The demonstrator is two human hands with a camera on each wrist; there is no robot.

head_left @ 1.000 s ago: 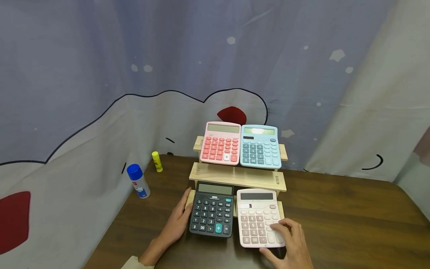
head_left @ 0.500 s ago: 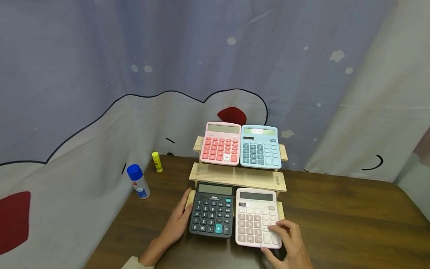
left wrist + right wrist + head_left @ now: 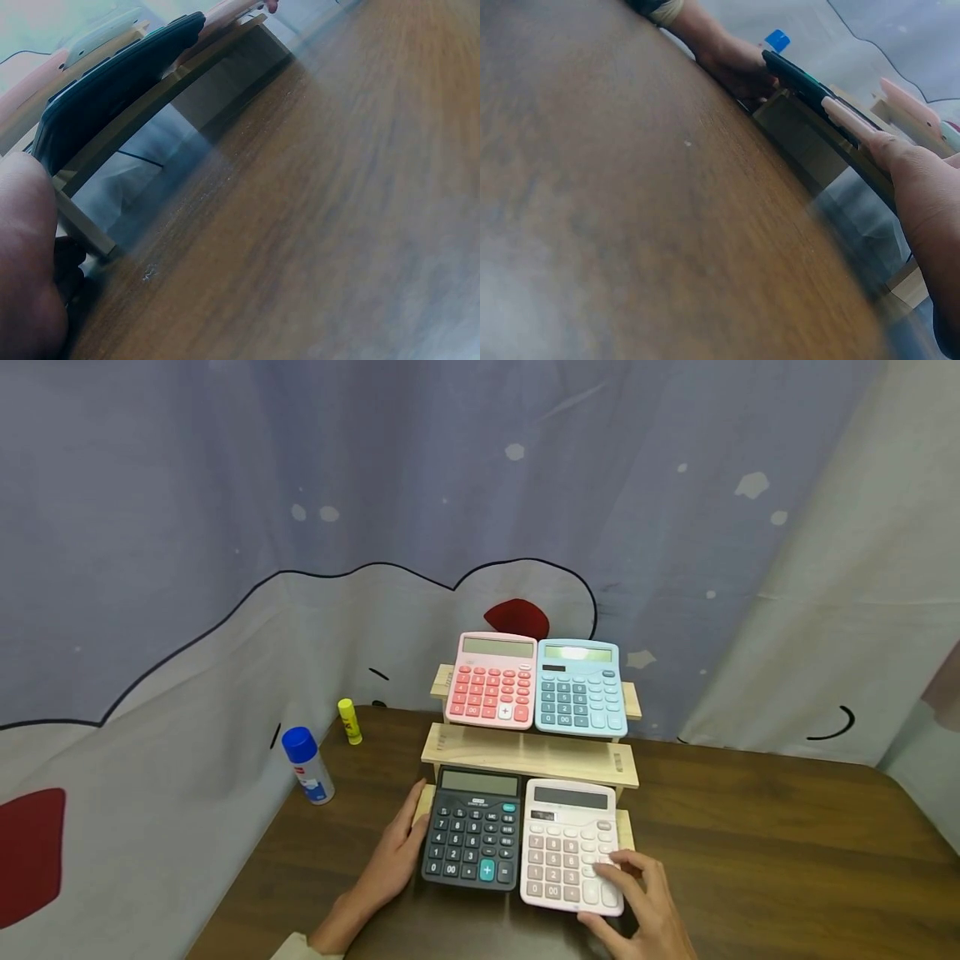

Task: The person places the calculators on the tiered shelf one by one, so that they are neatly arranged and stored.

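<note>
My right hand (image 3: 643, 906) pinches the pale pink calculator (image 3: 555, 852) at its lower right corner, thumb under the bottom edge and fingertips over the keys. That calculator leans on the lowest step of a wooden tiered rack (image 3: 528, 753). Close on its left, a black calculator (image 3: 474, 827) leans on the same step. My left hand (image 3: 392, 856) holds the left end of this step, thumb beside the black calculator's edge. In the left wrist view, the thumb (image 3: 26, 195) lies at the calculator's corner. The right wrist view shows the right hand (image 3: 930, 180) at the pale calculator's edge.
A pink calculator (image 3: 492, 680) and a light blue calculator (image 3: 581, 687) stand side by side on the top step. Left of the rack are a blue-capped bottle (image 3: 309, 766) and a yellow glue stick (image 3: 349, 721). A patterned curtain (image 3: 420, 485) hangs behind the brown table (image 3: 787, 843).
My right hand has slid the pale pink calculator slightly left, nearer the black one, and its slant has straightened to match. The left hand has stayed in place.
</note>
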